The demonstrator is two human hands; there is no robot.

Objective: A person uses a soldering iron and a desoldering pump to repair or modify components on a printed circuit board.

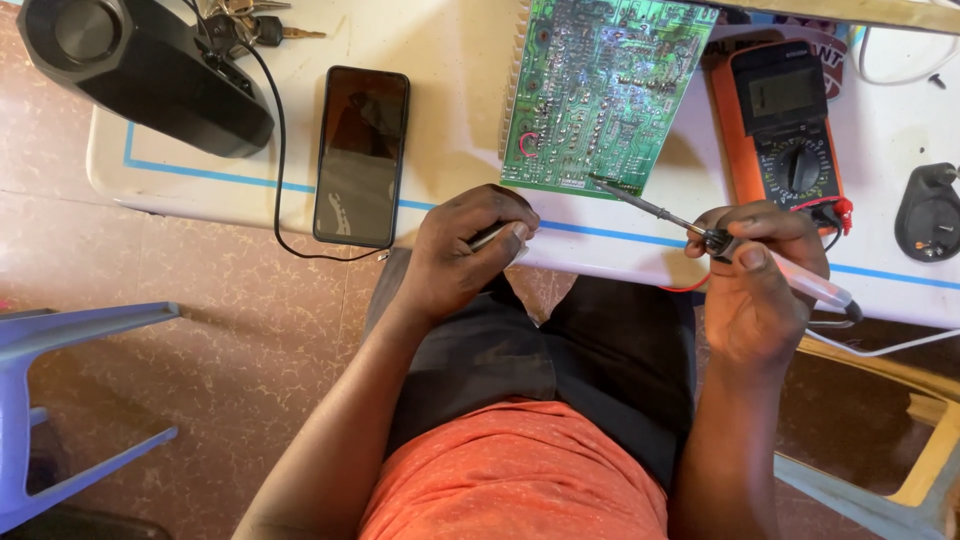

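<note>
A green circuit board (600,90) lies on the white table (450,130), solder side up. My right hand (760,280) grips a soldering iron (700,232) like a pen, its thin tip reaching the board's near edge. At the table's front edge, my left hand (465,255) is closed around a thin silvery piece, possibly solder wire or tweezers (492,236), just left of the board's near corner.
An orange multimeter (785,120) sits right of the board, with a black plug adapter (928,215) further right. A black phone (360,155), a black speaker (140,70) and keys (250,25) lie to the left. A blue plastic stool (60,400) stands on the floor.
</note>
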